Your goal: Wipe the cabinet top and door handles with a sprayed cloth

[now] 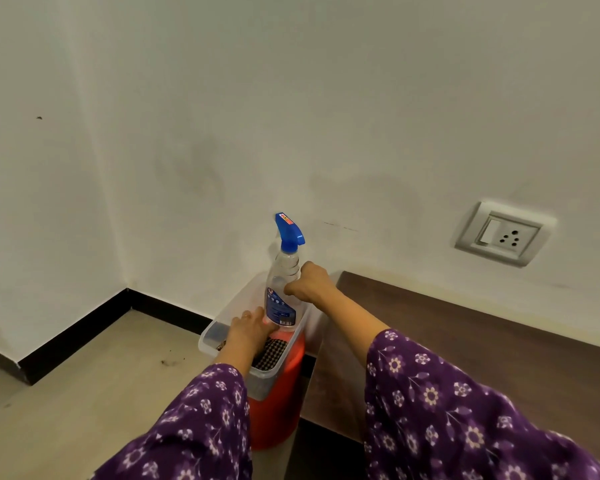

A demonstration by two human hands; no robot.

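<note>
From the head camera we see our right hand (pixel 309 280) curled round the spray bottle (pixel 281 299), which stands upright in a clear tub (pixel 207 336). Our left hand (pixel 252 325) is down in the tub, fingers straight and together, tips near the bottle's foot, over the checked cloth (pixel 274 355). The brown cabinet top (pixel 465 334) lies just right of the tub.

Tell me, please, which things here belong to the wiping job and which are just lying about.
Job: spray bottle, gripped by the right hand; checked cloth, beneath the left hand; cabinet top.
Bystanders: clear bin; red object under it; wall socket.
</note>
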